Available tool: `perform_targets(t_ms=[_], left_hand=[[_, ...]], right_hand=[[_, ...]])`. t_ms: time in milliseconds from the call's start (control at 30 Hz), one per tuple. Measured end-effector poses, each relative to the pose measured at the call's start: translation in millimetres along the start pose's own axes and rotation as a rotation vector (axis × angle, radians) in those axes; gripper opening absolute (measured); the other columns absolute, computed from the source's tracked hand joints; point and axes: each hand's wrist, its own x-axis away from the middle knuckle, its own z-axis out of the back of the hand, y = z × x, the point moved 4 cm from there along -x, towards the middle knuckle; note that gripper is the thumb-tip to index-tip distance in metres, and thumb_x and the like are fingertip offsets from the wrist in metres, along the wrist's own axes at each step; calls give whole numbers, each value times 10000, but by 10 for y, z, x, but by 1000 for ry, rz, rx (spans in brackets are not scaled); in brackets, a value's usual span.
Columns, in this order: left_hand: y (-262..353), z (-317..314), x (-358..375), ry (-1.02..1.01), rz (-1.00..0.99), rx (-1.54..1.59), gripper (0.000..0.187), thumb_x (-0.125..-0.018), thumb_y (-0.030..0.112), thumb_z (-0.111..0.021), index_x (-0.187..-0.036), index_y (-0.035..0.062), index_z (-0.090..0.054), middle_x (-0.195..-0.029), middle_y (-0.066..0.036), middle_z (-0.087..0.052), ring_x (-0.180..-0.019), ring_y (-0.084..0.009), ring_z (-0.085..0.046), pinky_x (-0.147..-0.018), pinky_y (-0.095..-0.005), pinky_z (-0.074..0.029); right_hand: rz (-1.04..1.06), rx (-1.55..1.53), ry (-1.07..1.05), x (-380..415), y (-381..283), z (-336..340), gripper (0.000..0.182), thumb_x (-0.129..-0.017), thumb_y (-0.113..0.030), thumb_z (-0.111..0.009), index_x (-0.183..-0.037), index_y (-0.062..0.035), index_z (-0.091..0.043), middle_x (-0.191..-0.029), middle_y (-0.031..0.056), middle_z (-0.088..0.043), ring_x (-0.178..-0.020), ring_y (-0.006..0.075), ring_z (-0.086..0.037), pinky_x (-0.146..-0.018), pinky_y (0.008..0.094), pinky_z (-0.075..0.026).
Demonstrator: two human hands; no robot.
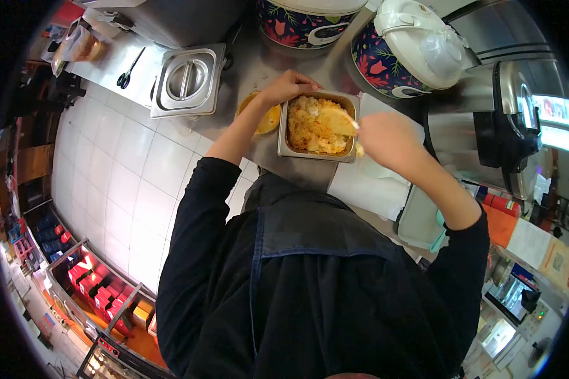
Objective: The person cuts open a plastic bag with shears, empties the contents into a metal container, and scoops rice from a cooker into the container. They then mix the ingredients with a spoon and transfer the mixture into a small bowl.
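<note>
A rectangular steel food pan point(284, 150) stands on the counter in front of me, filled with orange-yellow rice point(306, 129) that has some white grains in it. My left hand point(289, 87) grips the pan's far left rim with its fingers bent over the edge. In my right hand point(389, 140), closed at the pan's right side, is a rice paddle point(336, 120). Its blade is covered in yellow and lies over the rice; the fist hides most of the handle. Behind my left forearm sits a bowl point(270, 120) with something yellow in it, partly covered.
A lidded steel pan point(186, 82) stands left, with scissors point(125, 77) farther off. Two flowered rice cookers point(310, 28) line the back. A large steel cooker point(468, 126) is at right, near white paper point(373, 186) and a grey tray point(420, 218). Tiled floor point(117, 164) shows below left.
</note>
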Motion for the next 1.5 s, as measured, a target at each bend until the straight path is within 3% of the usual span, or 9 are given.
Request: perform_targets(t_ms=[300, 400, 567, 667, 833, 1067, 1133, 1233, 1500], left_hand=[[-21, -21, -52, 51, -74, -85, 235, -772, 139, -632, -932, -30, -663, -835, -94, -667, -740, -109, -587, -706, -248, -462], [-54, -43, -168, 55, -67, -104, 234, -776, 151, -632, -924, -26, -667, -822, -90, -667, -725, -103, -584, -695, -245, -463], [-50, -54, -237, -41, -69, -145, 226, -789, 165, -633, -923, -14, -671, -816, -75, -669, -703, -96, -571, -663, -248, -456], [-4, -58, -285, -132, -104, -197, 221, -792, 161, -632, -926, -10, -671, -834, -73, -668, -734, -96, -569, -688, -242, -450], [-2, -74, -272, -153, -62, -151, 232, -797, 176, -634, -934, -7, -671, -847, -68, -666, -770, -101, -568, -723, -231, -442], [-69, -36, -289, -152, -42, -97, 242, -793, 183, -637, -934, -11, -669, -862, -72, -664, -789, -108, -575, -740, -232, -441], [-63, -25, -268, -162, -52, -141, 281, -811, 224, -631, -954, -16, -660, -939, -83, -658, -836, -122, -578, -791, -261, -445], [-56, -43, -259, -156, -27, -117, 278, -806, 219, -632, -951, -17, -661, -950, -85, -656, -849, -122, -575, -804, -259, -439], [-61, -51, -210, -119, 0, -138, 281, -786, 215, -635, -941, -18, -666, -938, -91, -657, -840, -128, -577, -792, -262, -443]], right_hand=[[-151, -46, 20, -725, 254, -648, 179, -738, -165, -521, -714, -53, -659, -701, 161, -634, -685, 301, -637, -608, 408, -503], [69, -270, -27, -850, 318, -846, 204, -762, -289, -546, -833, -148, -674, -709, 133, -632, -677, 305, -623, -631, 426, -490], [304, -151, 143, -645, 359, -753, 233, -799, -329, -531, -829, -130, -648, -657, 121, -616, -630, 291, -615, -553, 412, -476], [379, 11, 221, -450, 285, -704, 168, -789, -239, -535, -868, -118, -621, -648, 93, -596, -596, 259, -614, -525, 386, -477], [337, 109, 343, 34, 206, -702, 400, -714, -80, -524, -1111, -122, -555, -781, 43, -538, -667, 206, -565, -520, 315, -459], [280, 95, 392, 361, 219, -546, 343, -742, -129, -550, -1085, -120, -556, -761, 57, -555, -670, 217, -597, -504, 335, -471], [135, -92, 157, 423, 273, -318, 257, -771, -189, -556, -1018, -119, -582, -703, 68, -561, -598, 254, -587, -506, 354, -470], [217, -221, 165, 408, 253, -301, 181, -781, -214, -555, -911, -102, -614, -659, 103, -585, -574, 290, -591, -508, 372, -472], [17, -110, -142, -330, -25, -739, 134, -714, -137, -551, -745, -53, -651, -739, 168, -636, -708, 318, -635, -609, 417, -504]])
